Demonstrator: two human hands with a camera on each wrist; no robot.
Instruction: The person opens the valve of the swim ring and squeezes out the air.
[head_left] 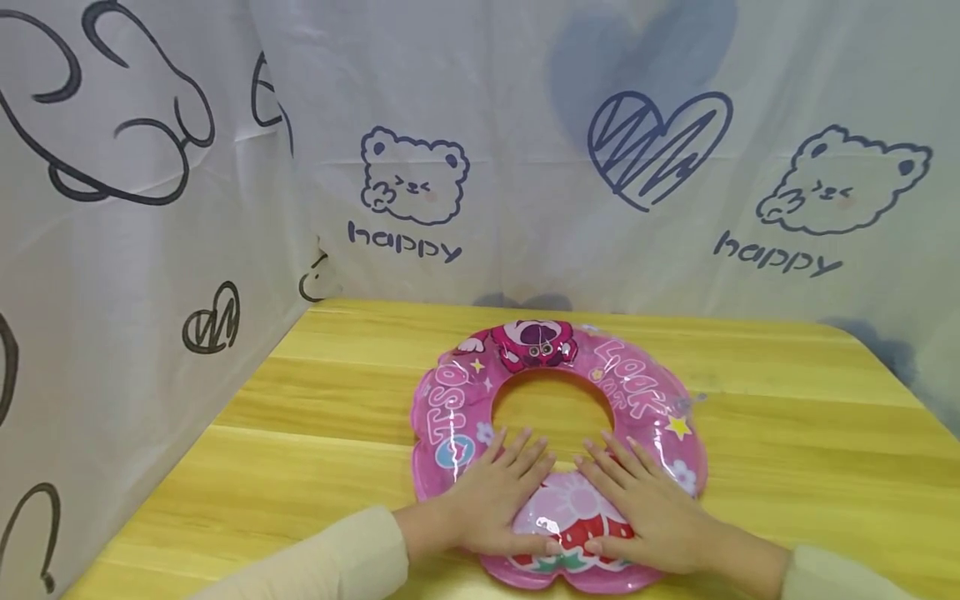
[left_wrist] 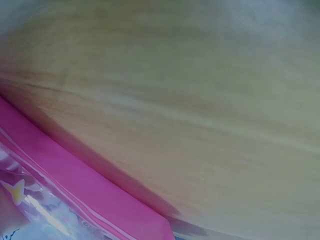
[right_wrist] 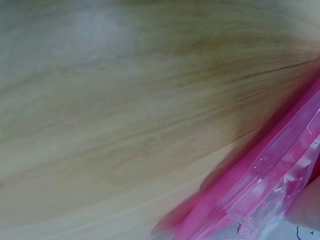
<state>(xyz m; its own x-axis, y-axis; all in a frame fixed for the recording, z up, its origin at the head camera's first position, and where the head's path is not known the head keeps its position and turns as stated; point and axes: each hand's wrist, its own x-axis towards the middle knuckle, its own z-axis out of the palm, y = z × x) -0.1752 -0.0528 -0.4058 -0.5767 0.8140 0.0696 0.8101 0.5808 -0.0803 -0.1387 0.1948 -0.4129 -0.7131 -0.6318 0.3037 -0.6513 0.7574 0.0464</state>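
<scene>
Where the glossy pink inflatable plastic swim ring [head_left: 652, 396] lies: flat on the yellow wood-grain worktop [head_left: 300, 475], which spreads out around it and shows through its round middle hole.
Left hand: the person's bare left hand [head_left: 498, 496] rests across the near-left part of the ring, fingers straight and spread toward the hole; its grip is released, the hand simply laid on the plastic.
Right hand: the bare right hand [head_left: 656, 504] mirrors it on the near-right part of the ring, fingers spread toward the hole, grip likewise released.
Thumbs: pointing at each other, tips near but apart, over the red strawberry print [head_left: 577, 530] on the ring's near side.
Ring's prints: a dark-pink bear print [head_left: 534, 343], upside down, at its far side; white-outlined lettering along its left and right sides; a yellow star [head_left: 678, 427] on its right; a round blue badge [head_left: 454, 452] on its left.
Sleeves: cream-coloured cuffs [head_left: 371, 546] left and right of the ring's near edge.
Cloth: white hanging fabric [head_left: 525, 271] beyond the ring and to its left, drawn with bears, hearts and "happy".
Wrist views: each shows the ring's pink edge against the wood grain.
</scene>
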